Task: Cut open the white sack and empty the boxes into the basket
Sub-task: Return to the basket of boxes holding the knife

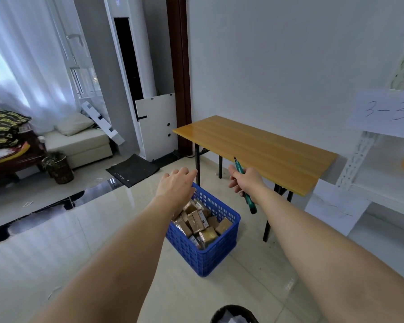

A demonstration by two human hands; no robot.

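Observation:
A blue plastic basket (219,250) stands on the tiled floor beside the table, filled with several small brown boxes (202,223). My left hand (176,183) hovers above the basket's far left corner, fingers straight and holding nothing. My right hand (245,179) grips a green utility knife (239,169); its tip points up toward the table edge and its tail sticks out below my wrist. No white sack is in view.
A wooden folding table (261,148) with black legs stands against the wall behind the basket. White shelving (383,173) with a paper marked 3-3 is at the right. A dark bin (234,314) sits at the bottom edge. A black mat (133,170) lies at the left.

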